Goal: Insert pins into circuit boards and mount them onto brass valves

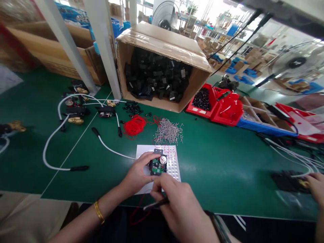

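My left hand [138, 173] is closed around a small black housing with a green circuit board [157, 168] inside. A round silvery part [163, 160] sits at the board's upper right. My right hand [181, 202] is closed on a slim dark tool [155, 204], whose exact kind I cannot make out; its fingertips are close to the housing's lower edge. Beneath the housing lies a white sheet [141, 150] with rows of small silvery round pieces [173, 163]. A white cable [113, 152] with a black end runs toward the housing from the left.
Behind the sheet lie a pile of small screws [168, 131] and a tangle of red wire [134, 125]. A cardboard box [162, 40] of black housings stands farther back. Cabled units [76, 111] lie left; red bins [201, 99] stand right. Another person's hand [317, 189] is at far right.
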`<move>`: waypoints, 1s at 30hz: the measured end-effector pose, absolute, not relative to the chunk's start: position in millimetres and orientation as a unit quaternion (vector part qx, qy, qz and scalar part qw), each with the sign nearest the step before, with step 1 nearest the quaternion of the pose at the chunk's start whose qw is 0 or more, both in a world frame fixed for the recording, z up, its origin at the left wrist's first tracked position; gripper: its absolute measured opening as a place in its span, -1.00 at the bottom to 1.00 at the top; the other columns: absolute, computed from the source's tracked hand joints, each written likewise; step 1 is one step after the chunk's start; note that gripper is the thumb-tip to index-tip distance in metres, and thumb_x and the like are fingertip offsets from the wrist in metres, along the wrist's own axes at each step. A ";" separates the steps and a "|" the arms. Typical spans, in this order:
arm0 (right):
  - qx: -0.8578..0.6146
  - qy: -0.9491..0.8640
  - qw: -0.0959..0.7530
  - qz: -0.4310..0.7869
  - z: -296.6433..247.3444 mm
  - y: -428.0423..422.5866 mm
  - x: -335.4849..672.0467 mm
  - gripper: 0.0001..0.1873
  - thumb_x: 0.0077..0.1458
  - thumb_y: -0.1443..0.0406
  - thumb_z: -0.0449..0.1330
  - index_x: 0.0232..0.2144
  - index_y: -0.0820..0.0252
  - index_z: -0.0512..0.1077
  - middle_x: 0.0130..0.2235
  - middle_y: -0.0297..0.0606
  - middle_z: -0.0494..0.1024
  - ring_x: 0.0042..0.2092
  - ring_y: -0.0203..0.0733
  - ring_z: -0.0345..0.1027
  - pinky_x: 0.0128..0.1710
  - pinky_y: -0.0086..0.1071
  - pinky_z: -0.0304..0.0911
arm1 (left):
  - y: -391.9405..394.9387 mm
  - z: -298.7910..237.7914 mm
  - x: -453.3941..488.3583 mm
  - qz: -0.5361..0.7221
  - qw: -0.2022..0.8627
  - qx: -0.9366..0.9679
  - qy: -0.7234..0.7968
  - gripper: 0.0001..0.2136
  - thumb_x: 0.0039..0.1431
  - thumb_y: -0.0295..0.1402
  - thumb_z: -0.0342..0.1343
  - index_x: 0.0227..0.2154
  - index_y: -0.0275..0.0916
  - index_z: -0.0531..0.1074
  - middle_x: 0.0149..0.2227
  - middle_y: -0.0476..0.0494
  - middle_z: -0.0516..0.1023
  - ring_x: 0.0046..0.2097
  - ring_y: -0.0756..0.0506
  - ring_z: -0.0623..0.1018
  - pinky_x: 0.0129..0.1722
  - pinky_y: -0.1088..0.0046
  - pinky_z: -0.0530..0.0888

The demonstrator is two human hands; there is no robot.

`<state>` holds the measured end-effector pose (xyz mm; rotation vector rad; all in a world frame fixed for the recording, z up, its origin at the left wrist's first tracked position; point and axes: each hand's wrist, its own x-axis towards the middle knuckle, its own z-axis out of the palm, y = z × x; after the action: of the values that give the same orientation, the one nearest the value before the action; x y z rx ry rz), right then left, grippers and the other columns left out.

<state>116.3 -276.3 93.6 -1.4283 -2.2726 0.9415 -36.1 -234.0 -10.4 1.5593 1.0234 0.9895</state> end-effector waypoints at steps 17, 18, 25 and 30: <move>-0.579 -0.729 0.187 0.314 63.4 -229.7 135.1 -0.91 0.05 0.44 0.07 -0.43 0.16 0.25 -0.45 -0.37 0.39 -0.42 -0.26 0.19 -0.42 -0.43 0.00 | -229.8 -16.1 -39.1 0.415 0.506 0.647 0.393 -0.38 -0.26 -0.33 0.40 -0.04 -0.12 0.36 -0.01 -0.13 0.40 0.04 -0.17 0.37 0.08 0.28 0.27; -0.582 -0.724 0.194 0.314 60.9 -227.5 135.5 -0.92 0.06 0.42 0.08 -0.44 0.17 0.25 -0.46 -0.38 0.38 -0.43 -0.26 0.19 -0.42 -0.43 0.00 | -229.5 -16.5 -39.4 0.415 0.503 0.650 0.390 -0.38 -0.26 -0.34 0.40 -0.04 -0.11 0.35 -0.01 -0.12 0.40 0.04 -0.16 0.37 0.08 0.29 0.27; -0.595 -0.694 0.246 0.322 60.2 -221.6 129.2 -0.87 0.10 0.36 0.07 -0.49 0.18 0.24 -0.50 -0.39 0.34 -0.45 -0.29 0.18 -0.45 -0.44 0.02 | -228.0 -20.2 -40.6 0.402 0.490 0.667 0.392 -0.32 -0.32 -0.39 0.42 -0.03 -0.10 0.33 0.02 -0.13 0.38 0.06 -0.15 0.36 0.10 0.29 0.26; -0.596 -0.699 0.257 0.301 51.2 -217.3 136.9 -0.91 0.11 0.35 0.08 -0.44 0.20 0.28 -0.37 -0.29 0.37 -0.33 -0.23 0.23 -0.33 -0.40 0.09 | -229.4 -17.2 -41.0 0.398 0.487 0.669 0.395 -0.35 -0.27 -0.39 0.40 -0.03 -0.09 0.32 0.03 -0.12 0.36 0.07 -0.15 0.35 0.10 0.29 0.27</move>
<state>136.9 -217.3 51.2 -1.6177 -1.8956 0.8175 -41.0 -229.4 -17.2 1.6273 0.9609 0.9677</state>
